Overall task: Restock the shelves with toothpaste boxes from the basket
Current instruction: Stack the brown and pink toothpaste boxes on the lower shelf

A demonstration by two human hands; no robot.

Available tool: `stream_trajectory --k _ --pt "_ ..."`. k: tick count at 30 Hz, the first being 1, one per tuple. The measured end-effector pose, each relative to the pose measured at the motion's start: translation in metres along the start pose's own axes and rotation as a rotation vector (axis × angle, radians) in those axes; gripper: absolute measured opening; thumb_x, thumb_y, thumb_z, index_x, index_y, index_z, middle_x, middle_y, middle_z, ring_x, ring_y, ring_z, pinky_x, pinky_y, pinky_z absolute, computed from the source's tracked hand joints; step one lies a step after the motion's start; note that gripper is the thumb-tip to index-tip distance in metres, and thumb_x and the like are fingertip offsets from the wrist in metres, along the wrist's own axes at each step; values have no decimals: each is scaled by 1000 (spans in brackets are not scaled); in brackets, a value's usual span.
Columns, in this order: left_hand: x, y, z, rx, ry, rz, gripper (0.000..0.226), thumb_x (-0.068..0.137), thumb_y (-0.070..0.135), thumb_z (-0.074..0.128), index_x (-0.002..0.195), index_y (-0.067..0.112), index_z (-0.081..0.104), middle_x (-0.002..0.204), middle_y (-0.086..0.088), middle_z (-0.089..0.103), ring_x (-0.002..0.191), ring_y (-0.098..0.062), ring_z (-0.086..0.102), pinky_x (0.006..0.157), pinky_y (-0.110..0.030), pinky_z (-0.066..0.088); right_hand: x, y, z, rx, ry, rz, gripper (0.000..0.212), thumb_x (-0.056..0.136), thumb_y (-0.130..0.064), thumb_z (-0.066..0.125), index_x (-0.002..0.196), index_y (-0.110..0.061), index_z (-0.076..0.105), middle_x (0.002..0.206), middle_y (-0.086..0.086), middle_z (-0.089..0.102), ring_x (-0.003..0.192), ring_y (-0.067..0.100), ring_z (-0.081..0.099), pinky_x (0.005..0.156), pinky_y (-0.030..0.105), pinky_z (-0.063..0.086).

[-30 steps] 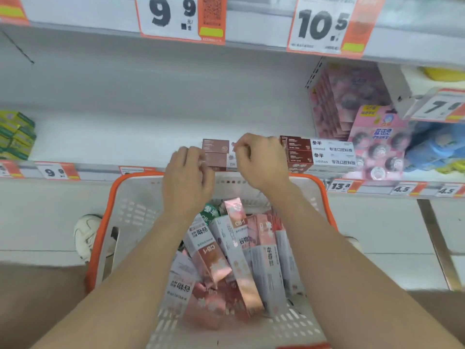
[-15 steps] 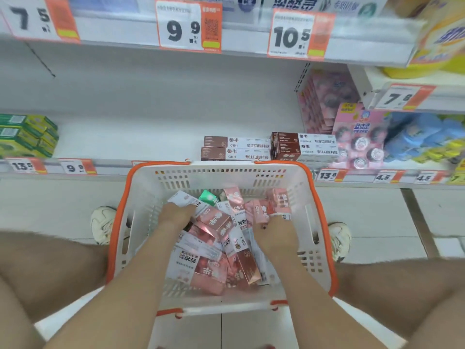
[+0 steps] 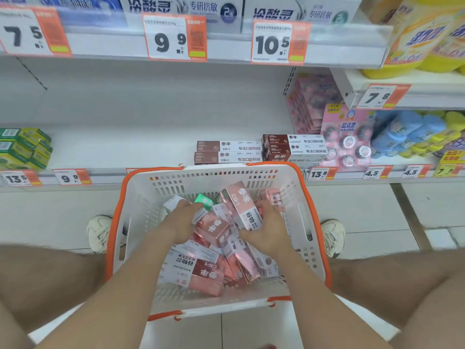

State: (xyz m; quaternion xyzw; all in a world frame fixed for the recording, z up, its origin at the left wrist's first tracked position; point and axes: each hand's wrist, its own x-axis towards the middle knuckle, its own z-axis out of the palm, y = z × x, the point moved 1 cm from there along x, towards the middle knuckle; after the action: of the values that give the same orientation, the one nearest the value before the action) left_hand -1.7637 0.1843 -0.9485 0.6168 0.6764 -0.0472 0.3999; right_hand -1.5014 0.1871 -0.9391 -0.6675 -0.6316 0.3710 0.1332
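A white basket with an orange rim (image 3: 312, 217) stands on the floor between my knees, holding several pink and white toothpaste boxes (image 3: 201, 273). Both hands are inside it. My right hand (image 3: 268, 231) grips a pink box marked CB-1 (image 3: 239, 204), whose far end is tilted up. My left hand (image 3: 180, 221) curls its fingers over another pink and white box (image 3: 210, 226) in the pile. On the shelf (image 3: 120, 149) behind the basket, two brown and white toothpaste boxes (image 3: 229, 152) lie stacked, with a second stack (image 3: 294, 147) to their right.
Green boxes (image 3: 22, 147) sit at the shelf's left end. Pink cleaner packs (image 3: 348, 139) and blue and yellow items (image 3: 407, 132) fill the right. Price tags (image 3: 319, 174) line the shelf edges. My shoes (image 3: 100, 233) flank the basket. Yellow bottles (image 3: 422, 34) stand upper right.
Both hands left the stacked boxes on the shelf and dropped into the basket. The right hand now has a pink box tilted up out of the pile.
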Motion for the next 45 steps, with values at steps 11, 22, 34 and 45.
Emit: stream_trajectory --k 11,22,34,45 --pt "-28 9 -8 118 182 182 61 96 61 61 149 33 50 153 4 46 140 -28 36 113 -45 29 3 -19 -32 366 67 108 40 82 -27 86 113 -28 62 90 -9 72 80 8 71 55 13 49" --pt "-50 44 -51 -1279 -32 20 43 108 47 43 139 26 65 134 3 72 128 -22 65 110 -53 51 1 -76 -61 701 17 -69 49 109 -40 41 84 -2 57 76 18 64 69 24 64 66 38 52" --pt "-43 93 -42 -1383 109 68 30 107 35 57 130 16 59 124 -7 75 119 -26 70 103 -56 56 -5 -107 -52 809 -109 -95 36 98 -53 65 126 -31 71 119 -6 77 110 14 74 100 44 57" --pt "-19 85 -99 -742 542 72 35 108 38 56 140 25 62 137 6 59 109 -9 62 99 -36 50 52 -149 -90 444 -205 -237 62 89 -57 76 145 -49 52 121 -18 71 105 6 70 89 36 58"
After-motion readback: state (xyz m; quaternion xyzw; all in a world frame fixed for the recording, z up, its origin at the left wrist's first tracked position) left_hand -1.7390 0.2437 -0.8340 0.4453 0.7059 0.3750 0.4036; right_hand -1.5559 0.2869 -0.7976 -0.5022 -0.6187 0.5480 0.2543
